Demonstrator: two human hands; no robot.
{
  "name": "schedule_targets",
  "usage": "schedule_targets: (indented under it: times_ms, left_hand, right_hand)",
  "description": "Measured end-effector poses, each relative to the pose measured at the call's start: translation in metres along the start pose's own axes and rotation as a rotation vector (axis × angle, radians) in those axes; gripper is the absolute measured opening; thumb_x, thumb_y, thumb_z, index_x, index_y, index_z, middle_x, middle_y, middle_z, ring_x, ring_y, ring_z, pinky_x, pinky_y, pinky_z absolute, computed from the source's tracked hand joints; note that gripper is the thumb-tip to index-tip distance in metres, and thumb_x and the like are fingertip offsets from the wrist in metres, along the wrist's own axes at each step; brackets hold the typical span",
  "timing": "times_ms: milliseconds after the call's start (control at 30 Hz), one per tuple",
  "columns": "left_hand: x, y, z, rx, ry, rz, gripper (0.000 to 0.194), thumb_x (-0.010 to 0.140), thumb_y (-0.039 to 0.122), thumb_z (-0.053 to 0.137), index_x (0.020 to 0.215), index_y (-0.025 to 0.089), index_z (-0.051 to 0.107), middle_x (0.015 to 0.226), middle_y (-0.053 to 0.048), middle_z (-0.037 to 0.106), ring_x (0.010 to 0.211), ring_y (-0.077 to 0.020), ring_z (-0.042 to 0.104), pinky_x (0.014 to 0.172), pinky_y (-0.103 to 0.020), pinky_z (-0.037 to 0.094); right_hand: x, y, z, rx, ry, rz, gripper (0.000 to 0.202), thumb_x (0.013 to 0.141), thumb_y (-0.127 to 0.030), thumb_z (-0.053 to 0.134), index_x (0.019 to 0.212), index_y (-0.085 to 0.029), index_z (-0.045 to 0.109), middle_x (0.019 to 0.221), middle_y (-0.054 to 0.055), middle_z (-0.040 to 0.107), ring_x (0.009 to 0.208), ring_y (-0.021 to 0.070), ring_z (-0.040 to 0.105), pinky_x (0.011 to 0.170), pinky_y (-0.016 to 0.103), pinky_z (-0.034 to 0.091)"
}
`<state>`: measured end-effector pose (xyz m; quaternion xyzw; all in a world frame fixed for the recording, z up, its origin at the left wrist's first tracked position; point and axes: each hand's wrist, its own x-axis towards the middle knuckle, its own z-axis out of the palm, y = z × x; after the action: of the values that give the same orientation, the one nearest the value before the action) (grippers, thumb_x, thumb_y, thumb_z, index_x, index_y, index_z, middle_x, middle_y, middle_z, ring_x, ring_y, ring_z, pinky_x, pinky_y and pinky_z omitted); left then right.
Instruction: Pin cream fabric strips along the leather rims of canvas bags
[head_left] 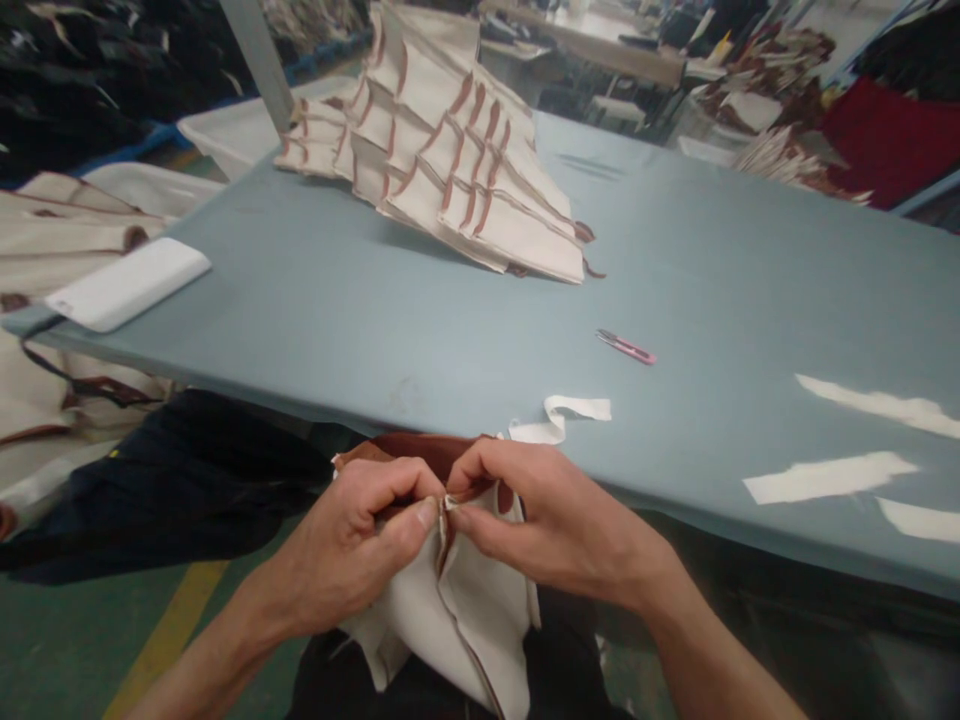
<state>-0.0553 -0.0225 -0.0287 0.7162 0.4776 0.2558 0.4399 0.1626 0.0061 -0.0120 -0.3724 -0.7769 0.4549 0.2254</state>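
Observation:
A cream cloth piece with brown trim hangs over my lap, just below the table's front edge. My left hand pinches it between thumb and bent forefinger at a brown-edged seam. Close beside, almost touching, my right hand pinches the same seam from the other side. The seam runs down from both fingertips toward my lap. Brown material shows behind my hands at the top of the piece. What lies right between the fingertips is too small to make out.
On the blue-grey table stands a stack of cream pieces with brown edging. Pink thread snips, a curled white strip and several white scraps lie nearer. A white device sits at the left corner.

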Motion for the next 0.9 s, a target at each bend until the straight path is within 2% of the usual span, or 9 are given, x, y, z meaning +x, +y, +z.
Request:
schedule_targets:
  times_ms: [100, 233, 400, 533, 600, 700, 800, 900]
  left_hand:
    - [-0.002, 0.002, -0.001, 0.013, 0.019, -0.001, 0.028, 0.092, 0.028, 0.048, 0.07, 0.02, 0.065, 0.063, 0.006, 0.061, 0.06, -0.0115, 0.056, 0.062, -0.023, 0.041]
    - [-0.002, 0.004, -0.001, 0.047, 0.018, -0.029, 0.02, 0.084, 0.023, 0.053, 0.066, 0.019, 0.061, 0.06, 0.007, 0.056, 0.058, -0.0102, 0.051, 0.056, -0.021, 0.038]
    - [-0.002, 0.003, -0.003, 0.042, 0.014, 0.003, 0.021, 0.083, 0.019, 0.05, 0.065, 0.019, 0.062, 0.057, 0.008, 0.052, 0.052, -0.0077, 0.047, 0.052, -0.019, 0.035]
    - [-0.005, 0.006, -0.004, 0.099, 0.058, 0.064, 0.022, 0.084, 0.015, 0.051, 0.066, 0.02, 0.061, 0.058, 0.009, 0.052, 0.053, -0.0065, 0.048, 0.054, -0.018, 0.036]
    - [-0.006, 0.01, -0.003, 0.142, 0.115, 0.108, 0.022, 0.084, 0.013, 0.051, 0.066, 0.02, 0.06, 0.058, 0.009, 0.052, 0.053, -0.0063, 0.047, 0.056, -0.017, 0.036]
    - [-0.006, 0.014, 0.001, 0.119, 0.174, 0.143, 0.024, 0.084, 0.013, 0.05, 0.062, 0.019, 0.056, 0.056, 0.009, 0.05, 0.052, -0.006, 0.045, 0.055, -0.017, 0.036]
    - [-0.007, 0.01, 0.005, 0.002, 0.144, 0.073, 0.026, 0.086, 0.017, 0.049, 0.061, 0.02, 0.054, 0.056, 0.008, 0.051, 0.052, -0.0071, 0.048, 0.052, -0.016, 0.038]
    - [-0.008, 0.003, 0.004, 0.008, 0.117, 0.002, 0.025, 0.086, 0.02, 0.048, 0.062, 0.02, 0.057, 0.055, 0.007, 0.053, 0.051, -0.009, 0.05, 0.05, -0.017, 0.04]
  right_hand:
    - [-0.004, -0.004, 0.007, -0.227, 0.126, -0.11, 0.009, 0.084, -0.01, 0.068, 0.09, -0.017, 0.068, 0.081, 0.001, 0.073, 0.071, 0.0143, 0.062, 0.068, 0.027, 0.042]
    - [-0.005, -0.006, 0.013, -0.355, 0.178, -0.171, 0.01, 0.082, -0.01, 0.066, 0.088, -0.016, 0.071, 0.077, 0.002, 0.074, 0.067, 0.0157, 0.062, 0.063, 0.028, 0.04]
    - [-0.005, -0.007, 0.012, -0.415, 0.156, -0.227, 0.007, 0.088, -0.012, 0.066, 0.088, -0.015, 0.072, 0.076, 0.003, 0.076, 0.067, 0.0173, 0.068, 0.065, 0.028, 0.042]
    - [-0.005, -0.009, 0.011, -0.49, 0.107, -0.233, 0.016, 0.096, -0.014, 0.061, 0.085, -0.014, 0.072, 0.076, 0.006, 0.077, 0.066, 0.0189, 0.07, 0.065, 0.031, 0.043]
    - [-0.003, -0.009, 0.013, -0.44, 0.117, -0.217, 0.015, 0.093, -0.012, 0.061, 0.081, -0.015, 0.07, 0.075, 0.005, 0.076, 0.066, 0.0179, 0.068, 0.065, 0.03, 0.043]
    - [-0.001, -0.007, 0.02, -0.193, 0.172, -0.124, 0.012, 0.081, -0.01, 0.06, 0.074, -0.018, 0.065, 0.067, -0.001, 0.067, 0.061, 0.0127, 0.06, 0.062, 0.025, 0.042]
    - [-0.001, -0.006, 0.029, 0.003, 0.181, 0.002, 0.013, 0.076, -0.011, 0.057, 0.067, -0.019, 0.057, 0.061, -0.005, 0.059, 0.057, 0.0097, 0.052, 0.059, 0.022, 0.039]
    - [-0.001, -0.004, 0.034, -0.019, 0.2, -0.002, 0.012, 0.078, -0.012, 0.058, 0.069, -0.019, 0.058, 0.064, -0.004, 0.06, 0.059, 0.0104, 0.053, 0.061, 0.023, 0.039]
